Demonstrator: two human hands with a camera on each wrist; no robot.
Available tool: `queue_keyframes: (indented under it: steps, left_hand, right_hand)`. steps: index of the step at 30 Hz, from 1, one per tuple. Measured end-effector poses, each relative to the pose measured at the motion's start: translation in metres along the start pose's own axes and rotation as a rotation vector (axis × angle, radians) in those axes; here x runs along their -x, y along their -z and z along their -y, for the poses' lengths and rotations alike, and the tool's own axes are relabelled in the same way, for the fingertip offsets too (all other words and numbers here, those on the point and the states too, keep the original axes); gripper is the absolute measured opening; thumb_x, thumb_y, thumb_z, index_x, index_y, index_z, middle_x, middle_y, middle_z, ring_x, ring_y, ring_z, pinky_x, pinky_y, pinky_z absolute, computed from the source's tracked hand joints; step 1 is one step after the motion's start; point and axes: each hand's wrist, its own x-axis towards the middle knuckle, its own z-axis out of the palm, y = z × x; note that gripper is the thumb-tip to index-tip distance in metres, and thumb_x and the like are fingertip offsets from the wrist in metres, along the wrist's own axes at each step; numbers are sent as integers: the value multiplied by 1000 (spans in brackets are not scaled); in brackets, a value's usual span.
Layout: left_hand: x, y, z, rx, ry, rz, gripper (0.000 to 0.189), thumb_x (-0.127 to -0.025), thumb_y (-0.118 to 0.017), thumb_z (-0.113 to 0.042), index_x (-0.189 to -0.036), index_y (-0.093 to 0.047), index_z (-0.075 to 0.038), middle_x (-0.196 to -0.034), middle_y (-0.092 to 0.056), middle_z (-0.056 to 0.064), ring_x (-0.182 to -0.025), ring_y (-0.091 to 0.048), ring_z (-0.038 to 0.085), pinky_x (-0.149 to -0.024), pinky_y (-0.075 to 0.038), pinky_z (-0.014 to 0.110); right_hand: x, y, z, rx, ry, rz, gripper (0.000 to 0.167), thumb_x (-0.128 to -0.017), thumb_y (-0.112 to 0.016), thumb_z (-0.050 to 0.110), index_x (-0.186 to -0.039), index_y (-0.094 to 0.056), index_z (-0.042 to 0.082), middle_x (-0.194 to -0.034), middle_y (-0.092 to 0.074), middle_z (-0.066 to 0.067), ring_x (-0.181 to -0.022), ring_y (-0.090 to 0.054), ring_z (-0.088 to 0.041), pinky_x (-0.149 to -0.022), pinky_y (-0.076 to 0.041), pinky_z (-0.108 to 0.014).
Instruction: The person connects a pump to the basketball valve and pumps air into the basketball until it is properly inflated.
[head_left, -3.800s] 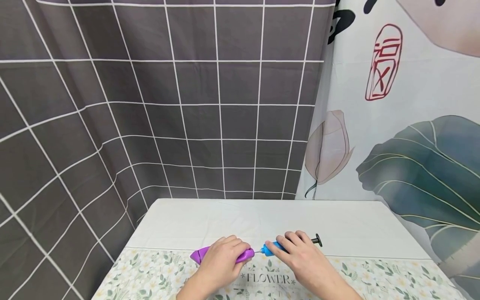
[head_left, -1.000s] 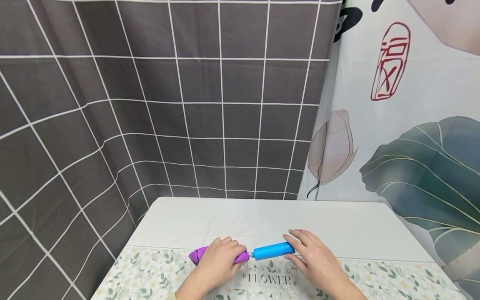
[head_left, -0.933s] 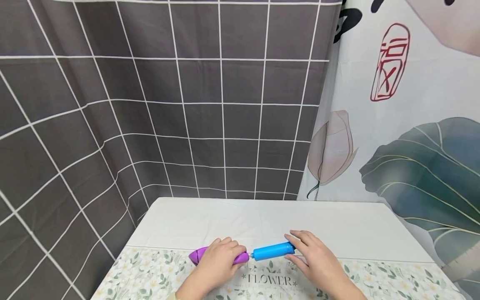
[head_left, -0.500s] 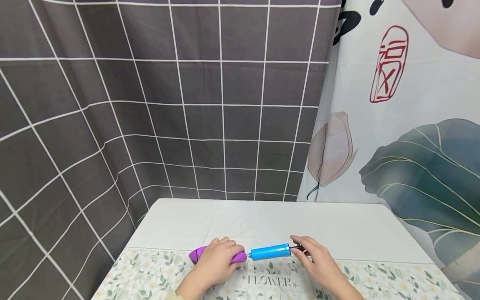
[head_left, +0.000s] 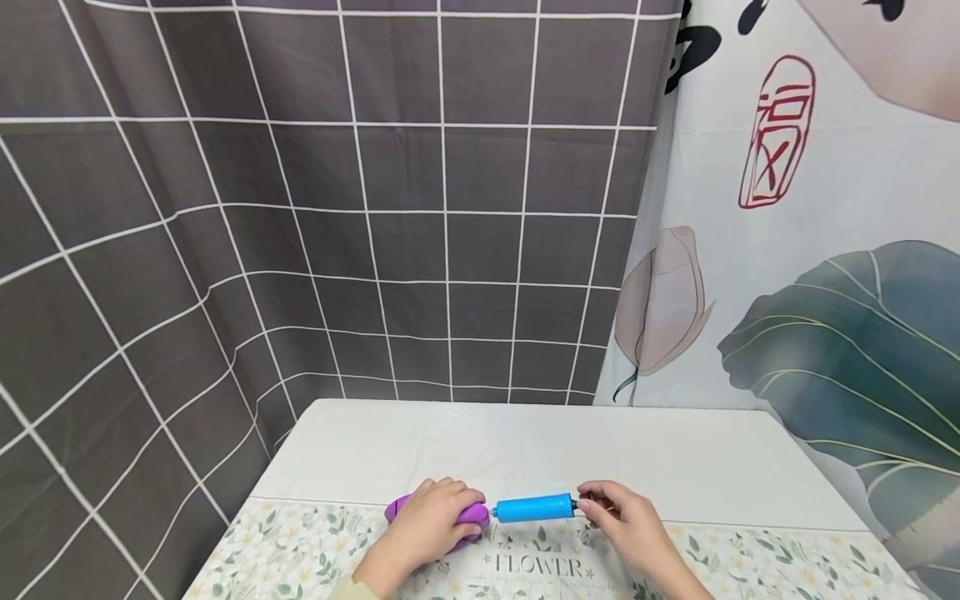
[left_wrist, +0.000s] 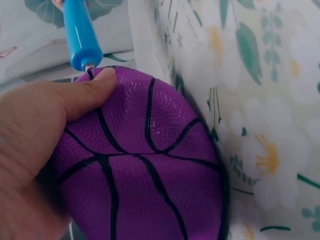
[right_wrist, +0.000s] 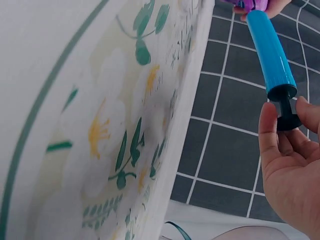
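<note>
A partly deflated purple ball [left_wrist: 135, 195] with black seam lines, dented in the left wrist view, is gripped by my left hand [head_left: 426, 521]. The thumb presses near the spot where a hand pump [head_left: 534, 507] meets it. This pump has a blue barrel and lies nearly level, its metal needle end at the ball in the left wrist view. How deep the needle sits is hidden. My right hand [head_left: 626, 527] holds the pump's black handle [right_wrist: 288, 121] between thumb and fingers, and a short stretch of rod shows beyond the barrel.
Both hands are over a table with a floral cloth [head_left: 750, 558] printed "FLOWER", its far strip plain white [head_left: 510, 433]. A dark curtain [head_left: 480, 250] with a white grid hangs behind, and a leaf-printed white curtain [head_left: 720, 350] hangs at the right.
My right hand has gone from the pump's barrel back to its handle. The handle was drawn out, then came closer to the barrel. Ball and pump shifted slightly, and more of the ball's underside shows.
</note>
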Motion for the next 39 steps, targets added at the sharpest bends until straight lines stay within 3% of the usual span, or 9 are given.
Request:
queue_keyframes:
  steps: [9, 16, 25, 39]
  left_hand:
    - [-3, -2, 6, 3, 30, -4, 46, -85, -77, -44, -124, -69, -21, -116, -71, -6, -109, -63, 13, -90, -49, 37]
    - [-4, -1, 4, 1, 49, 6, 54, -79, -81, -49, -123, -69, -20, -117, -71, -5, -109, -63, 14, -92, -48, 39]
    - [-10, 3, -15, -52, 32, -1, 57, -81, -80, -49, -128, -67, -19, -122, -70, -6, -112, -62, 14, -96, -49, 40]
    - [-28, -4, -56, -73, 5, -119, 49, -90, -74, -44, -130, -65, -18, -123, -68, -6, -110, -61, 12, -90, -51, 33]
  right_hand:
    - [-3, -6, 3, -59, -85, -52, 19, -94, -71, 16, -111, -73, 8, -84, -71, 4, -73, -68, -11, -65, -58, -22]
    - [-3, -7, 3, -82, -97, -68, 20, -93, -72, 15, -111, -74, 7, -84, -72, 3, -72, -68, -12, -67, -60, -27]
    - [-3, -8, 6, -90, -72, -96, 20, -90, -75, 12, -110, -75, 7, -85, -73, 4, -70, -67, -8, -66, -60, -24]
    - [-2, -10, 8, -114, -77, -122, 22, -90, -76, 15, -110, -76, 7, -84, -73, 3, -68, -67, -7, -65, -59, -22]
